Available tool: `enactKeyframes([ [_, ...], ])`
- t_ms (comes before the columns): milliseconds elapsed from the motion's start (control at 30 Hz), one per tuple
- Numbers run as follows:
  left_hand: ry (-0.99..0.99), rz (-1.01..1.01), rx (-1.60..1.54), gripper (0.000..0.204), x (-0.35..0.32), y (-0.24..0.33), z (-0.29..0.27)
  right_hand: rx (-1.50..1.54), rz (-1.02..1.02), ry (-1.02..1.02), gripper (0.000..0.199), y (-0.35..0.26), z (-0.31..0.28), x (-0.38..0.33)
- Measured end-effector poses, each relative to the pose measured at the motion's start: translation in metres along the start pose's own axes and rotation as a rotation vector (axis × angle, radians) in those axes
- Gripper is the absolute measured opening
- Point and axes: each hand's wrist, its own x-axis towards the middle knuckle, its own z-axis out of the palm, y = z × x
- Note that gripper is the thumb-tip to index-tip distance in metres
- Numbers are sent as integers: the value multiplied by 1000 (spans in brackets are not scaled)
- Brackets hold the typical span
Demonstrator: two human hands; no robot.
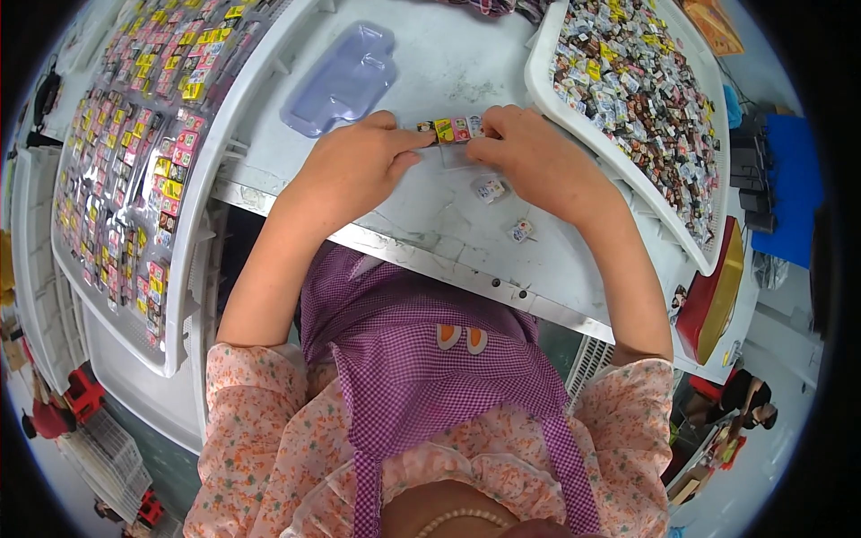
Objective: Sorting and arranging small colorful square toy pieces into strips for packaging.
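Between my two hands, a short row of small coloured packets (446,131) lies on the white worktable, showing yellow, pink and white faces. My left hand (359,166) is at the row's left end, its index finger stretched along it and the thumb a little lower; its other fingers are curled. Closed at the right end is my right hand (529,157), with fingertips bent down over the packets. Its fingers partly hide that end. A clear plastic piece (456,157) shows just below the row. Nearer me lie a loose white packet (489,188) and a smaller one (520,230).
An empty clear bluish plastic tray (345,76) lies beyond my left hand. On the right stands a white bin (538,72) heaped with small packets. At the left, a large white rack (202,170) holds filled clear trays. The table's metal edge (448,260) runs before me.
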Motion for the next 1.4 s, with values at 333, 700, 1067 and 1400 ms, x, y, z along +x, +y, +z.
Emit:
enactKeyframes([
  [333,-18,1,29,27,1,-1,-1,-85,-75,-37,29,5,-4,-1],
  [700,-34,6,68,27,0,-3,-2,-2,-45,-17,17,10,-4,5],
  [1067,-58,-3,63,26,3,-5,-4,-259,-177,32,29,21,14,-3],
  [1400,-44,-30,-16,25,1,-5,-9,274,-32,278,15,28,41,1],
])
